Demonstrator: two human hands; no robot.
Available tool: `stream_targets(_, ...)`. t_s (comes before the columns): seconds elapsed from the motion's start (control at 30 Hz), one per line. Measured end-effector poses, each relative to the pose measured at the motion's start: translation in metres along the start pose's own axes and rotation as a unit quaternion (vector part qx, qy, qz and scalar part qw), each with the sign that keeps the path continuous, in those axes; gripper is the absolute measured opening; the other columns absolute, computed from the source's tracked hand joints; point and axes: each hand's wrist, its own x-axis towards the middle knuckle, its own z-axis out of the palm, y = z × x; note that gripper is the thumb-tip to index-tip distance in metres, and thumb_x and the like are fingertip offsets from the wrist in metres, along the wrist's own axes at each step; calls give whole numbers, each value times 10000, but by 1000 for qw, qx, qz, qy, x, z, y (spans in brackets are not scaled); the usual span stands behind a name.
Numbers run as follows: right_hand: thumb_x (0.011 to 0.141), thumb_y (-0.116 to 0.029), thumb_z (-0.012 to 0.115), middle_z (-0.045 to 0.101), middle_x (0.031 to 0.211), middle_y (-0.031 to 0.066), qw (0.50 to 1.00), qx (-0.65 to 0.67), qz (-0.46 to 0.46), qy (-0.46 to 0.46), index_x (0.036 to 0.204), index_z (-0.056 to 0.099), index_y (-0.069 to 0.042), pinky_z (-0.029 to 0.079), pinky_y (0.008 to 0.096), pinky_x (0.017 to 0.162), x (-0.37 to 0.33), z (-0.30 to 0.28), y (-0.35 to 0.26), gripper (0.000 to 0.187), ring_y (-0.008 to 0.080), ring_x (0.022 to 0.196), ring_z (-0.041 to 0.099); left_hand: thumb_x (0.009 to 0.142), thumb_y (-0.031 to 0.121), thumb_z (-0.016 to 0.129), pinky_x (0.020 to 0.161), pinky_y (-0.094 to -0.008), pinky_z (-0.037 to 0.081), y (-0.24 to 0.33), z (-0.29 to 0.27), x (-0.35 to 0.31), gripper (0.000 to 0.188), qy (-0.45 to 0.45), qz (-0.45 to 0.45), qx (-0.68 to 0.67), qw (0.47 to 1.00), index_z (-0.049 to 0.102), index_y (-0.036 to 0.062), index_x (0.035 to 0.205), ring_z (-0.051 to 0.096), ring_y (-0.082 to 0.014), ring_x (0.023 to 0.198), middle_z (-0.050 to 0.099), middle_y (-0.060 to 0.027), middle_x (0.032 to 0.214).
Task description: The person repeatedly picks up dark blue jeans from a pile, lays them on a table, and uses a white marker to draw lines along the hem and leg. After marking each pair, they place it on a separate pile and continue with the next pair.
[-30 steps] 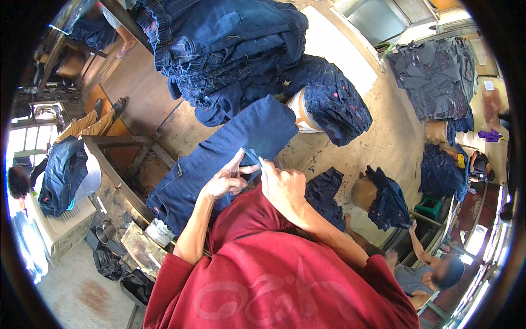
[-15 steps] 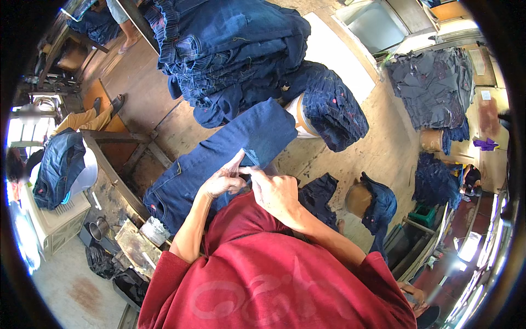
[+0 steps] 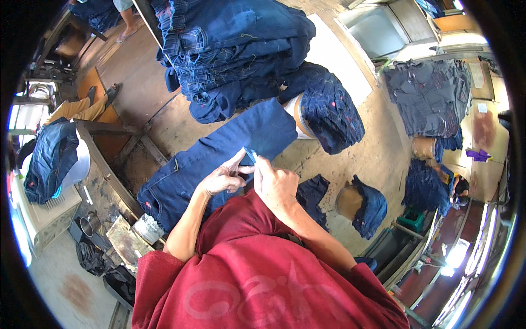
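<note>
A pair of dark blue denim trousers (image 3: 219, 143) stretches diagonally in front of me, its far end up beside a round stand. My left hand (image 3: 223, 176) is at the near edge of the denim, index finger stretched along it and the other fingers curled, gripping the edge. Close against it, my right hand (image 3: 275, 183) is closed in a pinch on the same edge. A lighter blue bit of cloth shows between the fingertips; its exact shape is too small to make out.
Beyond the trousers rises a large pile of denim (image 3: 235, 49). More denim drapes a round stand (image 3: 331, 109). Grey garments (image 3: 430, 96) hang at right. A wooden frame (image 3: 107, 170) and metal mug (image 3: 90, 223) are at left. Other people sit nearby.
My right hand has turned and its fingers have closed more tightly beside the left fingertips. The left hand stays on the denim edge. The whole view has shifted slightly.
</note>
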Motion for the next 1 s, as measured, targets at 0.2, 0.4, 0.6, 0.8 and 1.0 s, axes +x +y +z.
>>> stream_targets(0.2,993,-180,729,754,698,61,995,90,-41,4,1279,691,-120,610,420,570,8,-9,30,295,271,584,755,807,-169,553,595,-247,478,0,10,2,1223,30,37,34,998,20,287,1809,541,-75,688,615,-185,1599)
stream_targets(0.4,1086,-151,675,667,1067,116,902,332,275,18,1284,553,-26,551,425,878,29,11,177,264,240,950,668,952,80,757,995,-479,581,21,-5,-113,371,581,163,555,573,787,74,1321,758,-375,1111,747,-191,1408)
stream_targets(0.6,966,-567,847,334,633,-109,521,571,592,-227,1063,610,-165,234,246,452,49,50,249,476,31,498,315,1061,639,655,820,-451,535,-4,-57,-168,724,745,-106,346,561,788,-68,990,622,-228,763,711,-192,792)
stream_targets(0.8,1044,-371,809,346,632,-109,506,630,572,-141,892,511,-211,243,255,422,78,79,257,370,49,450,285,1076,425,732,1038,-400,530,21,-43,-100,479,706,171,464,507,779,-32,1214,729,-297,1107,788,-175,1205)
stream_targets(1.0,1020,-364,826,427,631,-92,646,563,510,-72,805,532,-202,309,277,425,142,78,358,399,50,449,390,959,589,785,1350,-635,127,-101,90,-57,1134,745,-135,471,452,236,-27,1738,134,-519,1672,177,-311,1809)
